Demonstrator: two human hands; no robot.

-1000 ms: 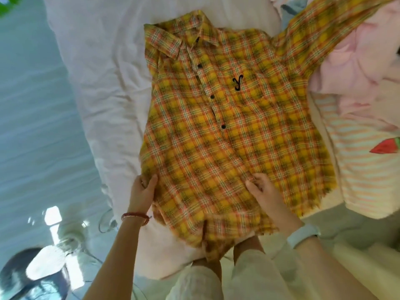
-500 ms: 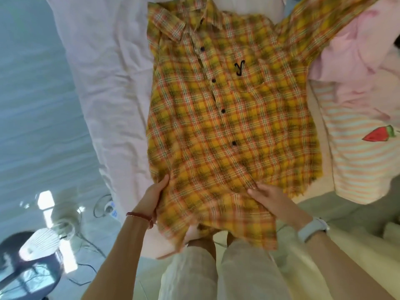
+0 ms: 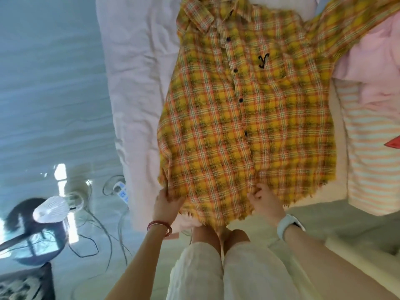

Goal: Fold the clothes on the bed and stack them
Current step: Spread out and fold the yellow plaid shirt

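A yellow and orange plaid shirt [image 3: 244, 126] lies front up on the pale pink bed sheet [image 3: 138, 83], buttons closed, collar at the far end. Its frayed hem reaches the near edge of the bed. My left hand [image 3: 166, 204] pinches the hem's left corner. My right hand [image 3: 265, 200] grips the hem near the middle with curled fingers. The shirt's right sleeve [image 3: 346, 24] stretches up to the right over other clothes.
A pink garment [image 3: 372, 68] and a pink-striped top [image 3: 372, 152] with a red patch lie on the bed to the right. On the floor at left stand a small white fan [image 3: 53, 210], a power strip [image 3: 122, 189] and several cables.
The shirt's bunched lower part has been drawn flat toward the near bed edge. Both hands moved down along it to the hem, and my view shifted left.
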